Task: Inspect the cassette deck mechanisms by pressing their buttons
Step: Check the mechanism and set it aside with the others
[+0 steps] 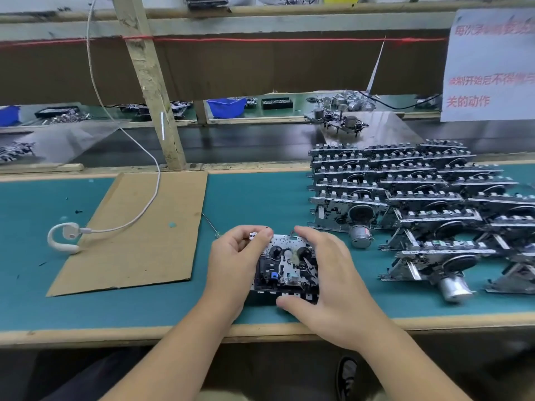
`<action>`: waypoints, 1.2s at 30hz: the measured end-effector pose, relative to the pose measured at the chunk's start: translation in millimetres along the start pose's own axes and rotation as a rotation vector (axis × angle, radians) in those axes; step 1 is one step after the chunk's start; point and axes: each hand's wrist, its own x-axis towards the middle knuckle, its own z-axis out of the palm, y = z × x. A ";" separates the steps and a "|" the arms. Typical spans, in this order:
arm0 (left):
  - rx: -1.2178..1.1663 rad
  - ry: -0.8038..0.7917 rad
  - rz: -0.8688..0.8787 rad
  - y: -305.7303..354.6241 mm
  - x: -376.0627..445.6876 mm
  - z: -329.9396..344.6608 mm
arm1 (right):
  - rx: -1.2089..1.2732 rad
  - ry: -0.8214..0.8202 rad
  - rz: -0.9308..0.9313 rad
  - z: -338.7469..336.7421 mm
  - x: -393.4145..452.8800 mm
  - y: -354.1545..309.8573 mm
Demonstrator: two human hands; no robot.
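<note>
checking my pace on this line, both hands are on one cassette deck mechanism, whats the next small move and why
Probably press down with the right thumb on the button row along the near edge of the cassette deck mechanism. The thumb already lies against that edge, and the left hand grips the far left corner, bracing the unit on the green mat. Whether a button is already down, I cannot tell.

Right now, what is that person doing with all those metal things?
A person is checking a cassette deck mechanism on the green worktable. The left hand holds its left side, fingers curled round the top corner. The right hand wraps over its right side, with the thumb down at the button row on the near edge. To the right, a big pile of similar mechanisms lies in rows. A sheet of cardboard and a white earpiece on a cable lie to the left.
</note>
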 end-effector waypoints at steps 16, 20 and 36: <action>0.047 0.008 0.038 -0.9 0.6 -0.6 | 0.118 -0.030 0.057 -10.2 0.4 3.9; 0.036 0.008 0.041 -2.1 2.0 -0.8 | 0.136 -0.024 0.057 -9.6 0.6 5.8; -0.019 0.034 -0.062 0.6 5.2 -3.1 | 0.292 -0.242 0.081 -23.2 5.0 15.2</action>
